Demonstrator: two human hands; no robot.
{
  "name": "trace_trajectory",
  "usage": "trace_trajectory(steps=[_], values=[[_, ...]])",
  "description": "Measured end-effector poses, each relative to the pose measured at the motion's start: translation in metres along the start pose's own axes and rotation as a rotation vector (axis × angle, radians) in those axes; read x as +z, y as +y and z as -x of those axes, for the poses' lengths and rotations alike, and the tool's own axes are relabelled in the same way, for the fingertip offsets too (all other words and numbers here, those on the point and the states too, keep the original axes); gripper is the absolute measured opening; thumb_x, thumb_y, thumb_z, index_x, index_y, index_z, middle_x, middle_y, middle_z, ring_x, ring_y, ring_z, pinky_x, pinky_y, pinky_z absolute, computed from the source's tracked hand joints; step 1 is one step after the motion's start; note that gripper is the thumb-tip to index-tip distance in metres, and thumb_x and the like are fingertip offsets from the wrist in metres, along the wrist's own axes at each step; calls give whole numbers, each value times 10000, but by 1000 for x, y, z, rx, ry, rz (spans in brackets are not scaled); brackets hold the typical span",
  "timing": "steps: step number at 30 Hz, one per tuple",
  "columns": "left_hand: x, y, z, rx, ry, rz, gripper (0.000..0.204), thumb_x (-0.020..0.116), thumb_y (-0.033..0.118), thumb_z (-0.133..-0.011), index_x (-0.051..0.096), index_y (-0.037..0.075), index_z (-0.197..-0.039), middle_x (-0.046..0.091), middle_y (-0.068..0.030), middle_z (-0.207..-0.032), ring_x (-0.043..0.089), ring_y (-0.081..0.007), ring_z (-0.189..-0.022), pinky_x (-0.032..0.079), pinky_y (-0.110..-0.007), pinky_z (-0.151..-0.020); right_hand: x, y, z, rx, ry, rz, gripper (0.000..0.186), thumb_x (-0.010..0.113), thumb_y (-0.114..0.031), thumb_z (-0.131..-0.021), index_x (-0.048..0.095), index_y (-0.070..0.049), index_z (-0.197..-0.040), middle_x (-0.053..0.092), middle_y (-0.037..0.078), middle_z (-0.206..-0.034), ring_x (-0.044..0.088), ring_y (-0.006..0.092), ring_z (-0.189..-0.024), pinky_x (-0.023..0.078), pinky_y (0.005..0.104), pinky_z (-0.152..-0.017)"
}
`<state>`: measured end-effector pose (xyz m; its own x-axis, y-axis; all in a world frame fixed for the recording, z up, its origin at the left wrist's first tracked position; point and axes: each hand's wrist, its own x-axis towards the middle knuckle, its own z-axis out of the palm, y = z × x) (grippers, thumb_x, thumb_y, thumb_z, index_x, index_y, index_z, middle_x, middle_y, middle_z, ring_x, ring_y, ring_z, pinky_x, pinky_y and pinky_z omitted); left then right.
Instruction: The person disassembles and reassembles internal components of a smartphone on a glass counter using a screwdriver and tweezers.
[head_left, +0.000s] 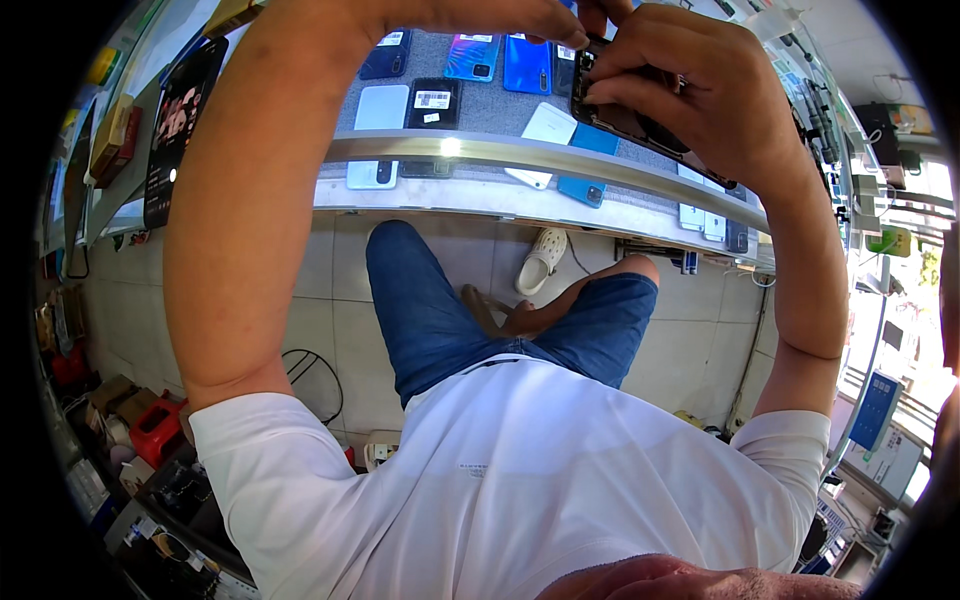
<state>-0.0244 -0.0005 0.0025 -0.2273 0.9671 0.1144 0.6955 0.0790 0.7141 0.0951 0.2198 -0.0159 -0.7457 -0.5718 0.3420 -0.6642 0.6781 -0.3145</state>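
Note:
An opened mobile phone (640, 125) with a dark frame and bare inner parts is held over the glass display counter (480, 146) at the top right. My right hand (700, 75) is closed over it from the right, its thumb and fingers curled onto the inner face near the upper end. Whether a small part lies between those fingertips is hidden. My left hand (530, 15) reaches in from the left and grips the phone's upper corner. Part of that hand is cut off by the picture's top edge.
Below the glass lie several phones, among them a white one (380, 110), a black one (434, 103) and a blue one (527, 65). A large dark phone-shaped display (185, 135) stands at left. Under the counter are my knees and a cream clog (541, 262). A red plastic container (158, 428) sits lower left.

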Motion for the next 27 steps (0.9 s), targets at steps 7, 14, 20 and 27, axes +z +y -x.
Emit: trace_trajectory(steps=[7, 14, 20, 27], values=[[13, -4, -4, 47, 52, -86, 388, 764, 54, -915, 748, -17, -1295, 789, -158, -1136, 720, -235, -1038, 560, -352, -952, 3, 8, 18, -90, -7, 149, 163, 861, -47, -873, 791, -38, -1021, 737, 102, -1007, 750, 255, -827, 605, 330, -690], [7, 6, -2, -40, 33, -88, 387, 765, 71, -917, 752, -6, -1296, 794, -136, -1107, 705, -208, -948, 566, -344, -873, 8, -4, 23, -162, 145, 166, 180, 885, -95, -817, 760, -84, -946, 697, 68, -911, 691, 281, -710, 557, 368, -614], [7, -10, -6, -69, -2, -12, 405, 758, 86, -927, 743, -6, -1322, 799, -130, -1090, 690, -181, -894, 563, -335, -826, 5, -9, 26, -226, 168, 215, 183, 880, -85, -796, 750, -81, -925, 695, 51, -899, 702, 261, -726, 559, 374, -601], [9, -16, -15, -145, -10, 61, 407, 744, 68, -946, 730, -7, -1346, 784, -120, -1103, 695, -161, -922, 564, -316, -858, 13, -14, 38, -226, 162, 292, 263, 834, -110, -749, 750, -89, -997, 680, 12, -926, 695, 226, -753, 568, 367, -627]])
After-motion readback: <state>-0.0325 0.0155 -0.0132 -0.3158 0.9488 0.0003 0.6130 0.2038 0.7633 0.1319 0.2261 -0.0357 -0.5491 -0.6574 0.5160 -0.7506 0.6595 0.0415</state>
